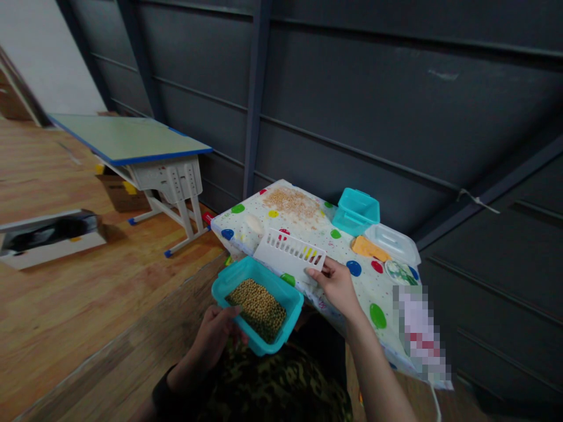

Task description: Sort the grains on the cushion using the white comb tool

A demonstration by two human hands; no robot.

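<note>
My left hand (216, 335) grips the near edge of a teal plastic box (231, 278) filled with yellowish beans (258, 306), held just off the table's near edge above my lap. My right hand (336, 284) holds a white slotted plastic tray (288, 253) by its right end, resting it on the table beside the box. Further back, a loose pile of beans (294, 203) lies spread on the polka-dot tablecloth (347, 284).
A second teal box (356, 211) stands empty at the back, with a clear lid (393, 242), an orange cloth (368, 248) and a round patterned disc (399, 272) to its right. A green-topped desk (127, 140) stands left on the wooden floor. A dark wall runs behind.
</note>
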